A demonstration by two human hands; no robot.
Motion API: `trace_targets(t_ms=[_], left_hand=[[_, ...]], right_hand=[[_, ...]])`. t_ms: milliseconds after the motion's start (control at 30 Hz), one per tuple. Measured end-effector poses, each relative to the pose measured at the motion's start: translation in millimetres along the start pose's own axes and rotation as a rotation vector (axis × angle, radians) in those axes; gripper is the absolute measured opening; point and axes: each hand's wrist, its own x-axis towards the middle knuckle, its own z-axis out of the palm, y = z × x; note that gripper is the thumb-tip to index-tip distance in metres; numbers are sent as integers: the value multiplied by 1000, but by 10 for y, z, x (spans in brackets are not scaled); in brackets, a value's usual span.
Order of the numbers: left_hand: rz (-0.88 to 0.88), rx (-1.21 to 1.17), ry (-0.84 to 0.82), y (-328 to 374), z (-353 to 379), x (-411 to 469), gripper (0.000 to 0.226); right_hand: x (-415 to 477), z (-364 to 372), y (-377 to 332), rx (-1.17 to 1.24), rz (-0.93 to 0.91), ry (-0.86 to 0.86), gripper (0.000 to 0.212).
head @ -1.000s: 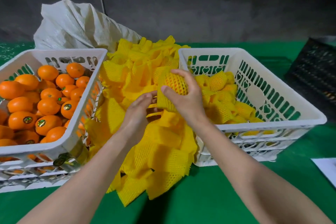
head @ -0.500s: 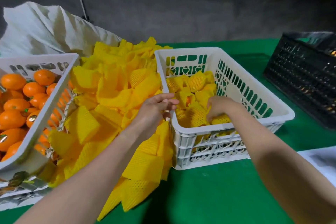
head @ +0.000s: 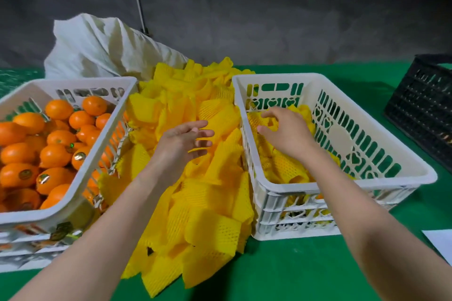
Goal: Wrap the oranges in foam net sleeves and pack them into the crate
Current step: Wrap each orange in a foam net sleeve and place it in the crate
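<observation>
- Left hand [head: 182, 143]: fingers spread, empty, over the foam net sleeves [head: 203, 198]; bare oranges [head: 56, 156] lie to its left, nearer this hand.
- Right hand [head: 283, 132]: fingers loose, empty, inside the white crate [head: 276, 77].

left arm [head: 117, 208]: bare, runs from the lower left corner up and to the right; wrist roughly straight.
left grip [head: 182, 144]: holds nothing; fingers [head: 203, 133] loosely straight and fanned apart, pointing toward the right grip.
right arm [head: 354, 203]: bare, comes in from the lower right, reaching forward and left.
right grip [head: 285, 134]: palm down, fingers arched and spread, thumb [head: 263, 129] out to the left; nothing seen pinched.
spacing: the two are near each other, not touching.
</observation>
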Motion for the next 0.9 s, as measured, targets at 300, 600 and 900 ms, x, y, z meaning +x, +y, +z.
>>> trace_targets(t_ms=[300, 600, 900], left_hand=[[67, -59, 244, 236, -1076, -178, 22], [159, 91, 469, 474, -1868, -418, 19], [-219, 1206, 46, 417, -2548, -134, 30]], right_hand=[[-159, 1251, -1277, 111, -287, -459, 39], [3, 1885, -1608, 280, 128, -324, 43], [61, 1521, -1817, 651, 48, 59, 26]])
